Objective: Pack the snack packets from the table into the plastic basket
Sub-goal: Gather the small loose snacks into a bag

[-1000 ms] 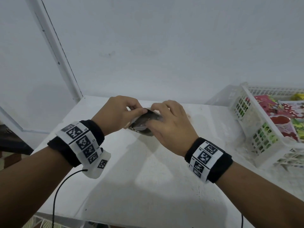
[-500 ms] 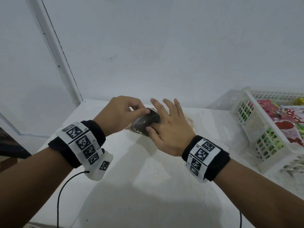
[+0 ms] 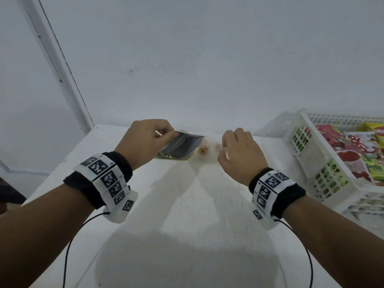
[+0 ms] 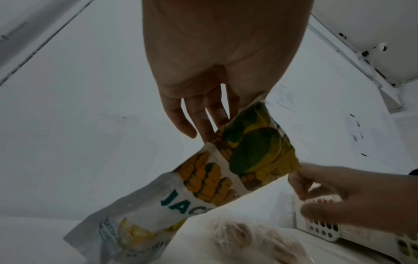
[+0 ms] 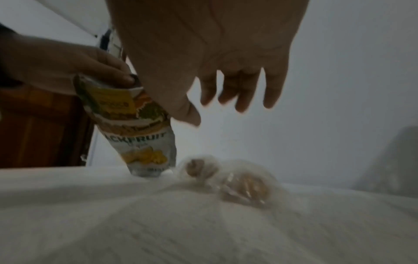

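My left hand pinches the top edge of a jackfruit snack packet, silver-backed in the head view. The packet hangs tilted, its lower end on the white table. In the right wrist view the packet stands to the left of a clear bag of brown snacks. My right hand hovers empty over that clear bag, fingers loosely spread, just right of the packet. The white plastic basket stands at the right with several colourful packets inside.
A white wall runs close behind the table. The basket's near rim sits just right of my right wrist. A white frame post rises at the table's far left corner. Cables hang from both wristbands.
My right hand has let go of the packet and moved right. My left hand has raised the packet's top edge, tilting it up, which uncovers the clear bag behind it.
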`<state>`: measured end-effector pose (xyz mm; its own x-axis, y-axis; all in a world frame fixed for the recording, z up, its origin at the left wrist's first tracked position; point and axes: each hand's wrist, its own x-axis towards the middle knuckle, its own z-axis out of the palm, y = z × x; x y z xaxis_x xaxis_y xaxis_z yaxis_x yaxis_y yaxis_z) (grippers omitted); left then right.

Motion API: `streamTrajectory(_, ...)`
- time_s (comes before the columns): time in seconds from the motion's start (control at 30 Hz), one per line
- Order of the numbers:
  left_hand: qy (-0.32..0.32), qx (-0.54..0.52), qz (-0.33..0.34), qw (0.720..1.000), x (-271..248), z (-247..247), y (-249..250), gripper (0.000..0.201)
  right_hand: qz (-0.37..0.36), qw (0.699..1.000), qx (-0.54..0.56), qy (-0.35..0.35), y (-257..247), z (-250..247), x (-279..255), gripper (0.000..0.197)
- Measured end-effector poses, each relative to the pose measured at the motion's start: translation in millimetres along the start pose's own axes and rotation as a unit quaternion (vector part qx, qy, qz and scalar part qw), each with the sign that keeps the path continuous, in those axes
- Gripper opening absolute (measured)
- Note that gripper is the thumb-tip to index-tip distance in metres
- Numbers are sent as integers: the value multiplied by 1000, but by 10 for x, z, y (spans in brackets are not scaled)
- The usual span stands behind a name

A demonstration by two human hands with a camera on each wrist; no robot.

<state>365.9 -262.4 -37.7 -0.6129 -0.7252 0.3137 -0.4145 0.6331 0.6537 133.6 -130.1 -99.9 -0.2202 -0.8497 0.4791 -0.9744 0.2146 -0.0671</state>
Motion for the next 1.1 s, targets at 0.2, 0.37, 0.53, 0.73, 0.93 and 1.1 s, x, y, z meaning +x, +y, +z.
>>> streamTrajectory(0.2, -15, 6, -11, 1000, 71, 83, -21, 17, 51, 957, -81, -276, 268, 133, -59, 66)
streamTrajectory(0.37, -15, 2, -7, 1000, 103, 117, -15, 17, 46, 934, -82, -345, 292, 208, 23, 58)
streamTrajectory(0.53, -19, 14, -5, 1000, 90, 140, -20, 18, 74, 944, -52, -318, 271, 230, 90, 67)
streamTrajectory(0.73, -23, 6, -6, 1000, 86, 145, -37, 19, 57, 928, -45, -365, 276, 238, 159, 63)
streamTrajectory(0.93, -27, -15, -9, 999, 74, 166, -39, 18, 91, 939, -32, -330, 318, 123, 190, 78)
streamTrajectory(1.1, -35, -24, -8, 999, 46, 227, -13, 18, 70, 926, -13, -371, 360, 162, 105, 62)
